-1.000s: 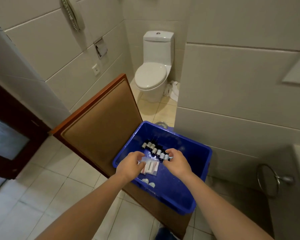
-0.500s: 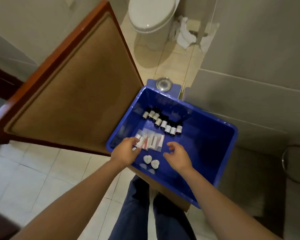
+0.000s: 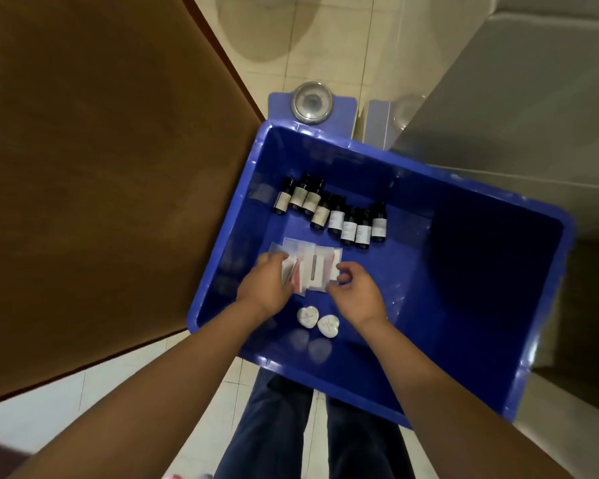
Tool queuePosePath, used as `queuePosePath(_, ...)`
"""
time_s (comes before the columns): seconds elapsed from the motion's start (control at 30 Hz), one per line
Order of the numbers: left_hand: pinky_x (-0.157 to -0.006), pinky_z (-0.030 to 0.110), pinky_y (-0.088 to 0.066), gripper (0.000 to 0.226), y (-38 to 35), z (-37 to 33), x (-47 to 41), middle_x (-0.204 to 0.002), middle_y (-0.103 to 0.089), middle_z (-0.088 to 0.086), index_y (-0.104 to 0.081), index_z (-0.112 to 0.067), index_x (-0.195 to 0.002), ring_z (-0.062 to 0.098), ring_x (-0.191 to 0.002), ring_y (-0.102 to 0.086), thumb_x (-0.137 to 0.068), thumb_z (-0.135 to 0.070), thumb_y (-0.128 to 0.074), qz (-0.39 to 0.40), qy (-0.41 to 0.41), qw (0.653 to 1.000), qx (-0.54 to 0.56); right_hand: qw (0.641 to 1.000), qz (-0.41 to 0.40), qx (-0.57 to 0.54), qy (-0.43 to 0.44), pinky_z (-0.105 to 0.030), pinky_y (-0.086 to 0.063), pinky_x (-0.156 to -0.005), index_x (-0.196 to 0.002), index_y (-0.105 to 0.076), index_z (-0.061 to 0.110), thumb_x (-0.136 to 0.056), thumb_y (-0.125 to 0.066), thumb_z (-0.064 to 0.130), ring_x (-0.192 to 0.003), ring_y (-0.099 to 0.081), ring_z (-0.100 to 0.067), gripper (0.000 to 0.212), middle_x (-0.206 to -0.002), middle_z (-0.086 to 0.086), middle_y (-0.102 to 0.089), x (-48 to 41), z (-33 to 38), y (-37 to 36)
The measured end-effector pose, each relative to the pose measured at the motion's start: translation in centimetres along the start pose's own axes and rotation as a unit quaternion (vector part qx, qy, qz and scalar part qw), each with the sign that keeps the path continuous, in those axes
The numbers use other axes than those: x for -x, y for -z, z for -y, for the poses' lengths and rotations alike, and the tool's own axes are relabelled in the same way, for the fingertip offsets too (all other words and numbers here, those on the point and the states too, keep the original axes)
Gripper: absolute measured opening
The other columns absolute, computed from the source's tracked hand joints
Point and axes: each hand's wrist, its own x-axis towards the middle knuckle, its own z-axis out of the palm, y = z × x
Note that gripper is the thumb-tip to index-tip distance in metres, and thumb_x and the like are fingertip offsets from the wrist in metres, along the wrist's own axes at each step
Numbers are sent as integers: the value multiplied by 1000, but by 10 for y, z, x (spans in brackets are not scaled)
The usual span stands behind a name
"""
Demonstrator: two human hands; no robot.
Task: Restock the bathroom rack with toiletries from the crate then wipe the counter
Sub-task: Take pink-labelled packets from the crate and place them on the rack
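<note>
A blue plastic crate (image 3: 481,271) fills the middle of the view. Inside lies a row of several small dark bottles (image 3: 332,212) with pale labels, a loose pile of clear plastic sachets (image 3: 317,266), and two white heart-shaped soaps (image 3: 317,323). My left hand (image 3: 265,288) reaches into the crate and its fingers curl round the left side of the sachets. My right hand (image 3: 357,293) hovers at the right edge of the sachets, thumb and fingers curled close to them; whether it pinches one is unclear. The rack and counter are out of view.
A brown wooden door panel (image 3: 101,167) stands open on the left, touching the crate's left wall. A blue bathroom scale (image 3: 310,103) lies on the tiled floor beyond the crate. A grey wall (image 3: 533,98) rises on the right. My legs (image 3: 312,426) show below.
The camera has tilted down, so the toilet has left the view. Both hands have stayed over the sachets, the right hand moving in toward their right edge.
</note>
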Motion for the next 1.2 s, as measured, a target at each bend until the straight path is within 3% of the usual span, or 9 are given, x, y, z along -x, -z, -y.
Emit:
queuePosePath(0.1,-98,43,-45,71,-3,7,-18,-151,-24,2,-26,-23,-148,26,-126,-44,-87,-10,-61,13,-36,998,-49,1000,-17,-4,-21,-30,-47,-75,-131,-50,17,-88,-64,24,-92,-58,-18,46,-108,2,-56,-19,-2,-11)
queuePosePath(0.23,-98,40,-44,79,-8,14,-38,-153,-17,-1,-30,-26,-145,25,-132,-32,-78,-1,-64,16,-91,987,-130,998,-42,4,-50,-28,-43,-67,-128,-51,19,-86,-66,31,-95,-60,-20,46,-111,0,-61,-37,-5,-23)
queuePosePath(0.33,-102,39,-39,82,-12,16,-47,-153,-18,1,-32,-23,-142,25,-136,-26,-73,1,-69,9,-116,980,-164,995,-70,24,-63,-24,-37,-55,-123,-53,22,-83,-69,36,-84,-59,-17,45,-93,7,-61,-41,-4,-30)
queuePosePath(0.43,-104,37,-36,84,-15,18,-52,-147,-23,4,-33,-19,-140,25,-135,-27,-68,2,-71,-8,-128,972,-195,993,-91,32,-68,-23,-37,-52,-114,-54,24,-81,-71,37,-71,-55,-12,39,-75,10,-58,-44,-3,-34)
queuePosePath(0.63,-100,34,-36,78,-20,14,-57,-134,-32,10,-33,-14,-132,26,-125,-32,-67,-5,-75,-40,-122,940,-317,991,-100,49,-78,-22,-32,-50,-94,-55,25,-78,-73,40,-80,-59,-15,28,-92,8,-59,-49,-1,-41)
queuePosePath(0.77,-103,38,-30,67,-18,12,-58,-130,-37,10,-35,-14,-129,27,-119,-37,-72,-10,-71,-39,-121,917,-377,991,-104,42,-76,-24,-41,-51,-67,-51,22,-79,-73,33,-67,-59,-18,27,-73,4,-61,-51,-5,-43)
queuePosePath(0.97,-103,39,-31,60,-12,12,-54,-130,-44,8,-42,-15,-128,26,-119,-42,-75,-9,-69,-9,-120,916,-382,993,-66,-22,-94,-29,-46,-56,-62,-49,20,-75,-72,25,-55,-50,-16,27,-58,5,-53,-45,-8,-41)
queuePosePath(1.2,-89,38,-38,38,4,1,-36,-116,-60,9,-50,-13,-115,30,-109,-52,-79,-5,-60,33,-148,909,-389,989,-54,-101,-92,-30,-47,-58,-59,-49,21,-70,-68,13,-53,-49,-15,23,-55,5,-51,-24,1,-35)
